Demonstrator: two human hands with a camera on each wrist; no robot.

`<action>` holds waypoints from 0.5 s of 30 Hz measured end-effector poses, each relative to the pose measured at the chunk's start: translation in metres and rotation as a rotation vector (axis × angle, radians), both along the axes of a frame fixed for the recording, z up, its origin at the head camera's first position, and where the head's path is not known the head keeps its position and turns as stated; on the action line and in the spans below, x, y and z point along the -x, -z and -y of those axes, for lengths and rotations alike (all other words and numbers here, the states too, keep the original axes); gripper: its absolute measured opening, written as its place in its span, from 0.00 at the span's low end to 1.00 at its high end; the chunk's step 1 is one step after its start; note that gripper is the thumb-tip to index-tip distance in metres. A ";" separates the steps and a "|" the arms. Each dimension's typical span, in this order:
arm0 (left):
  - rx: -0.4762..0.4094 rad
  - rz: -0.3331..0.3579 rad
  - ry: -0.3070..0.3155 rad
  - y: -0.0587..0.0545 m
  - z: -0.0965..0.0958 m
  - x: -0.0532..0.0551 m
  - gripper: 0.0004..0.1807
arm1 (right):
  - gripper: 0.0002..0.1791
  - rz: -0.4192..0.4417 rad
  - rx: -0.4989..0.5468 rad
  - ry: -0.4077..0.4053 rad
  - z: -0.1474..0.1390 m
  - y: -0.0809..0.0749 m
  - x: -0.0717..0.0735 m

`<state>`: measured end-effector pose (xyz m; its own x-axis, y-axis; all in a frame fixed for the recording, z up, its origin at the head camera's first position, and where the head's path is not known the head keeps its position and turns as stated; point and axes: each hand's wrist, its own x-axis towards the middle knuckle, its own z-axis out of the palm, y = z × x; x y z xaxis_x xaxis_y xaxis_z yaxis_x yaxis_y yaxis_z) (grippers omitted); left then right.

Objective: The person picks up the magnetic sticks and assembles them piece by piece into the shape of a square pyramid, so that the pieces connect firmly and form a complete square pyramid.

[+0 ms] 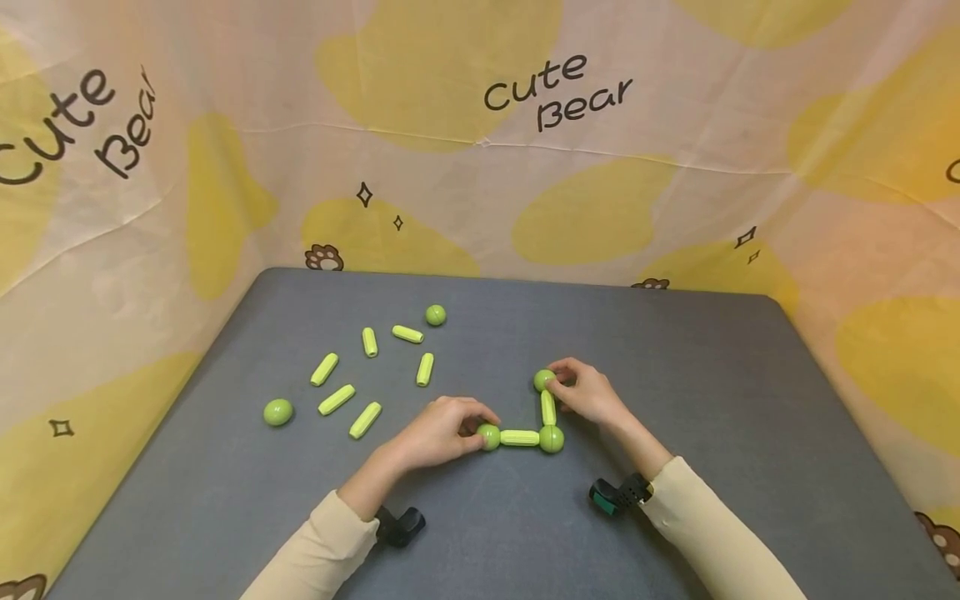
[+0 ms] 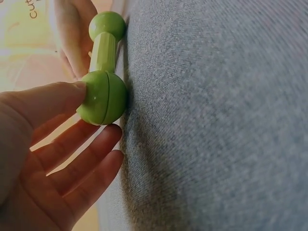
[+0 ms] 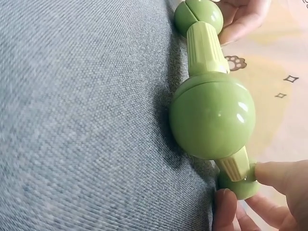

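An L-shaped piece of green balls and ribbed yellow-green rods lies on the grey table. Its corner ball (image 1: 551,439) joins a sideways rod (image 1: 519,438) and a rod (image 1: 548,408) pointing away from the person. My left hand (image 1: 444,431) pinches the left end ball (image 2: 102,97) between thumb and fingers, its other fingers extended below. At the far end, my right hand (image 1: 588,393) pinches another ball (image 1: 544,381) between thumb and fingers. In the right wrist view the corner ball (image 3: 212,115) stands large between the two hands.
Several loose rods (image 1: 337,400) lie on the table (image 1: 675,358) to the left. One loose ball (image 1: 278,412) sits at the far left, another ball (image 1: 436,315) farther back. A patterned cloth (image 1: 450,108) hangs around the table's back and sides.
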<state>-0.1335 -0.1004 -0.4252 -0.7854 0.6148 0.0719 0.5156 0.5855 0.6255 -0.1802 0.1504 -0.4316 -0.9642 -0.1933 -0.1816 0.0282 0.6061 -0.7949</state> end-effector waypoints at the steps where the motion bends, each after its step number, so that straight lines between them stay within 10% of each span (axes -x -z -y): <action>1: 0.001 0.002 0.001 0.000 0.000 -0.001 0.12 | 0.18 -0.001 0.003 0.000 0.000 0.000 -0.001; 10: -0.016 0.014 -0.018 -0.006 0.005 -0.002 0.12 | 0.18 0.003 0.020 -0.003 0.002 0.001 -0.003; 15: 0.078 -0.122 -0.280 -0.012 0.008 0.004 0.11 | 0.18 -0.004 0.025 0.005 0.002 0.002 -0.003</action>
<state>-0.1380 -0.1080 -0.4132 -0.9133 0.3835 0.1372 0.3964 0.7593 0.5161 -0.1770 0.1488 -0.4339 -0.9658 -0.1930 -0.1731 0.0280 0.5862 -0.8097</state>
